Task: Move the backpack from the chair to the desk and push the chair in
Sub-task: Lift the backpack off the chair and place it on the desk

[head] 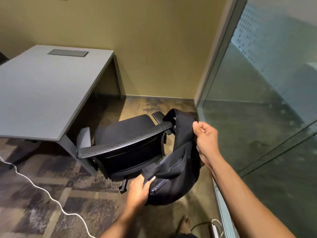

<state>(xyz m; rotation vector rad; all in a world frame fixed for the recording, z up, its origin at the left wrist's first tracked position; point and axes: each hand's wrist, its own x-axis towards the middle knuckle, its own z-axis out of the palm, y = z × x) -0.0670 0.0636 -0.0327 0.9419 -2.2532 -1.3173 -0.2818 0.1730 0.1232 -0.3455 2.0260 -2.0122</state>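
A black backpack (pixel 178 162) hangs in the air just right of the black office chair (pixel 123 134), off the seat. My right hand (pixel 205 134) grips its upper edge and strap. My left hand (pixel 139 190) grips a fold of fabric at its lower left, by the zip. The chair's seat is bare and its mesh backrest faces me. It stands pulled out at the right corner of the grey desk (pixel 44 93), whose top lies to the left.
A glass partition (pixel 257 117) runs along the right, close to my right arm. A white cable (pixel 51 198) snakes over the patterned carpet at the left. A power strip (pixel 216 229) lies by the glass at the bottom. A yellow wall closes the back.
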